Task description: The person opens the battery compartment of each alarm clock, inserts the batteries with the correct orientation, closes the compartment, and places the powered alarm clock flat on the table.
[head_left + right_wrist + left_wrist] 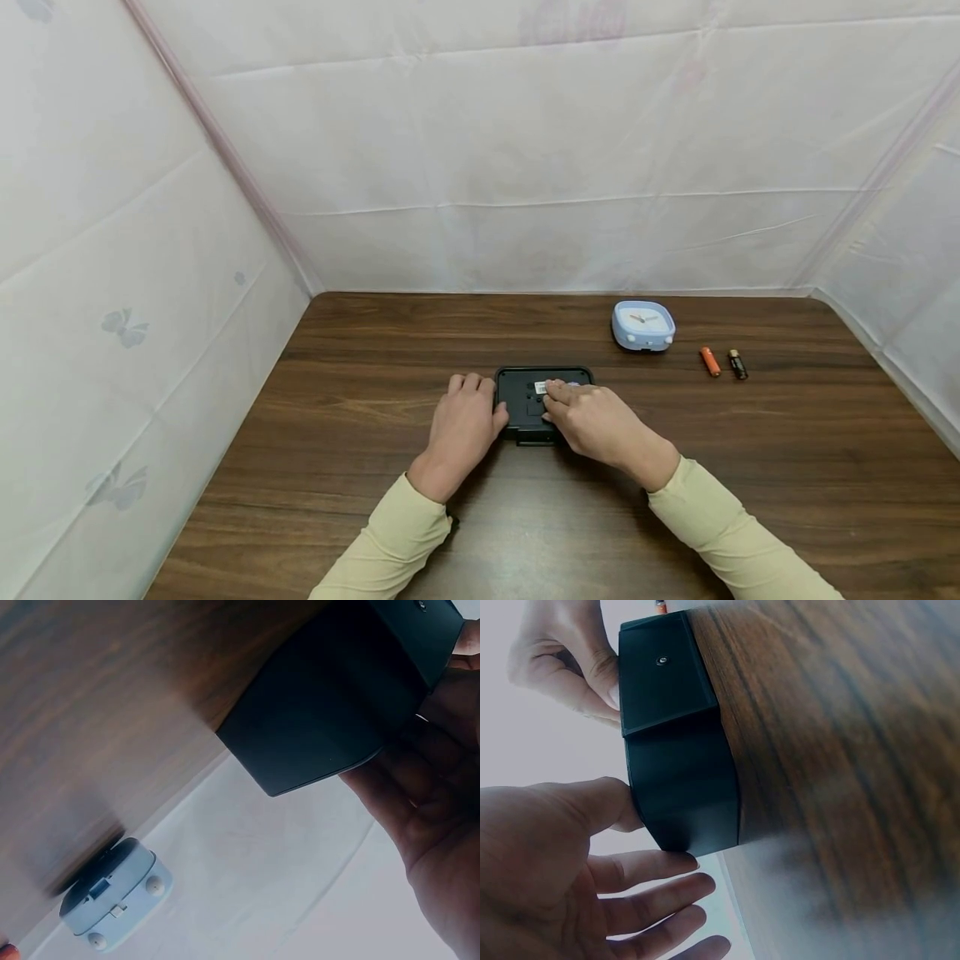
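Observation:
A black box-shaped device (517, 400) lies on the table, its flat panel with a small white label facing up. My left hand (462, 421) holds its left end. In the left wrist view, the thumb lies on the upper edge and the index finger touches the end face, with the other fingers spread apart. My right hand (596, 421) rests over the right half of the panel, fingertips and thumb bent down onto it near the label. Whether those fingertips pinch a small part is hidden beneath the hand.
A light blue alarm clock (642, 326) stands at the back right of the wooden table (360, 417). To its right lie an orange battery (709, 362) and a black and gold battery (737, 364). White sheeting (487, 167) hangs behind the table and at both sides.

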Demonstrator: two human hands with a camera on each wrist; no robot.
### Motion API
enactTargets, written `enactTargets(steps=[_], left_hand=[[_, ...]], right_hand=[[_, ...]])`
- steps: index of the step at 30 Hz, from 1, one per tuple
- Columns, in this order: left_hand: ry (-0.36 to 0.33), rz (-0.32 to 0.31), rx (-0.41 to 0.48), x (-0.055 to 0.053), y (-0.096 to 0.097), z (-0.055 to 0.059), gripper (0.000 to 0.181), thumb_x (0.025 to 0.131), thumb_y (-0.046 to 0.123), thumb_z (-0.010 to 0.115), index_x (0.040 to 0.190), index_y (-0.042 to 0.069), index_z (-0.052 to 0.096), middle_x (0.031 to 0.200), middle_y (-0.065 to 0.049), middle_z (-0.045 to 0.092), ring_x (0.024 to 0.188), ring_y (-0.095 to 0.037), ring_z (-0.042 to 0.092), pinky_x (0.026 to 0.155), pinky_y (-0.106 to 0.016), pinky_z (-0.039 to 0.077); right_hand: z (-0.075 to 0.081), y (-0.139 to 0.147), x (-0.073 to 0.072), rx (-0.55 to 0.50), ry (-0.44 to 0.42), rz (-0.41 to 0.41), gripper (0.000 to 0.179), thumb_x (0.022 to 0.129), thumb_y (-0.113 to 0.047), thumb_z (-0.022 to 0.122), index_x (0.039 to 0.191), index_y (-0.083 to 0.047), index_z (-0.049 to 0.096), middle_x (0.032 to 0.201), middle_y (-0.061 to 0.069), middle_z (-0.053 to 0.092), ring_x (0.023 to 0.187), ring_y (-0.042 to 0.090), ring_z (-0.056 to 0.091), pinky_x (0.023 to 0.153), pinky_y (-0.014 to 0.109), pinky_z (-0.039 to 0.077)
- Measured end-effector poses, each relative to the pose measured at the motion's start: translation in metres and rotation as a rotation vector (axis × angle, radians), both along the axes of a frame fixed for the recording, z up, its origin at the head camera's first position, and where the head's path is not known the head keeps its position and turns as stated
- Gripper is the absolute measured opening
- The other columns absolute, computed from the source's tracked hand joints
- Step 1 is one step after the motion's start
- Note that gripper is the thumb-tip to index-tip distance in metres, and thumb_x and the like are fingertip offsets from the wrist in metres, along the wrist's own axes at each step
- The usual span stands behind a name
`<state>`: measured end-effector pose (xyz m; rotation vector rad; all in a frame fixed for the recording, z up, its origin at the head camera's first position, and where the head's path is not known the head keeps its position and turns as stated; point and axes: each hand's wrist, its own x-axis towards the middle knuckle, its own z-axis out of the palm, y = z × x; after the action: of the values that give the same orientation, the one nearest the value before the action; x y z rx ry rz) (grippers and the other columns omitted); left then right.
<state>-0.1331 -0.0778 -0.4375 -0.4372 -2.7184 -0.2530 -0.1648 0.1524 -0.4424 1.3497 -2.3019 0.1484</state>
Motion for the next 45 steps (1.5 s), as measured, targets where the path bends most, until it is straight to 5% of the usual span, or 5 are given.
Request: enactTargets(steps=[19, 30, 45], left_hand=[[-0.048, 0.006, -0.014, 0.0001, -0.0001, 0.0023, 0.026, 0.097, 0.024, 0.079, 0.107, 0.0, 0.075, 0.104, -0.014, 0.07, 0.095, -0.03, 0.061, 0.072, -0.039, 0.059], [-0.14, 0.02, -0.009, -0.0013, -0.0008, 0.0068, 0.029, 0.101, 0.027, 0.075, 0.114, 0.001, 0.074, 0.11, -0.014, 0.071, 0.103, -0.031, 0.061, 0.079, -0.042, 0.059], [-0.112, 0.013, -0.015, 0.0002, -0.0026, 0.0064, 0.029, 0.1, 0.027, 0.076, 0.113, 0.001, 0.074, 0.107, -0.013, 0.07, 0.101, -0.031, 0.061, 0.075, -0.042, 0.059]], right_hand=[[0.0007, 0.0011, 0.0014, -0.04, -0.077, -0.036, 0.019, 0.091, -0.008, 0.082, 0.108, 0.0, 0.077, 0.112, 0.012, 0.074, 0.098, 0.026, 0.073, 0.082, 0.04, 0.061], [0.001, 0.0002, -0.0024, -0.049, -0.087, -0.03, 0.014, 0.095, -0.016, 0.082, 0.103, -0.007, 0.075, 0.099, 0.005, 0.067, 0.087, 0.019, 0.067, 0.073, 0.033, 0.059], [0.0076, -0.0003, 0.0029, -0.08, -0.132, -0.01, 0.023, 0.09, -0.008, 0.086, 0.096, -0.01, 0.064, 0.09, -0.001, 0.063, 0.079, 0.014, 0.065, 0.065, 0.031, 0.056]])
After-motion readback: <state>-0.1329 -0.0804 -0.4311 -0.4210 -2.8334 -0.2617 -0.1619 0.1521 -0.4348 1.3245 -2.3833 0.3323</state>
